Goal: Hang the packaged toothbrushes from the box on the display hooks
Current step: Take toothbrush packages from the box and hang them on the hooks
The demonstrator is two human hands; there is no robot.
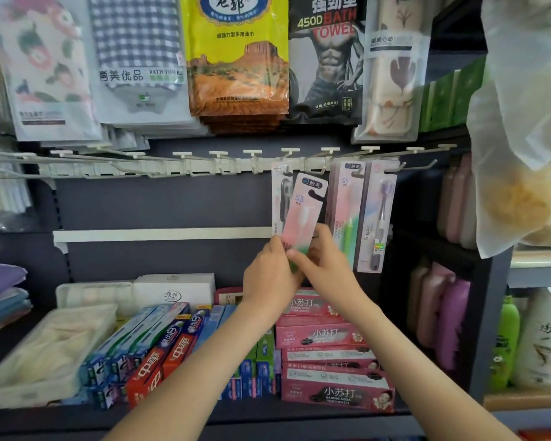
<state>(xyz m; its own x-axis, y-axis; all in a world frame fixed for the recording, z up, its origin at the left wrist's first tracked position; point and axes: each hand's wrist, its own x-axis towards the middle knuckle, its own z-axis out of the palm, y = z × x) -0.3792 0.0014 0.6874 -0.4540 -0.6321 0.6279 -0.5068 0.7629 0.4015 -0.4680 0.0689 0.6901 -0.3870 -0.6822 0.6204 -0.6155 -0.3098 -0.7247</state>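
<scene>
A pink-and-green packaged toothbrush [303, 214] is held up, tilted, just below the row of white display hooks [252, 160]. My left hand [269, 275] and my right hand [326, 265] both pinch its lower end. Its hang hole sits below the hook tips, free of any hook. Behind it a dark toothbrush pack [280, 198] hangs from a hook. To the right hang more pink-green packs [347, 211] and a purple toothbrush pack [376, 218]. No box is in view.
Packaged towels [236, 58] hang above the hooks. Toothpaste boxes [328, 351] and white trays [45, 348] fill the shelf below my arms. Several hooks to the left are bare. A plastic bag [522, 154] hangs at the right, with bottles [439, 310] beneath.
</scene>
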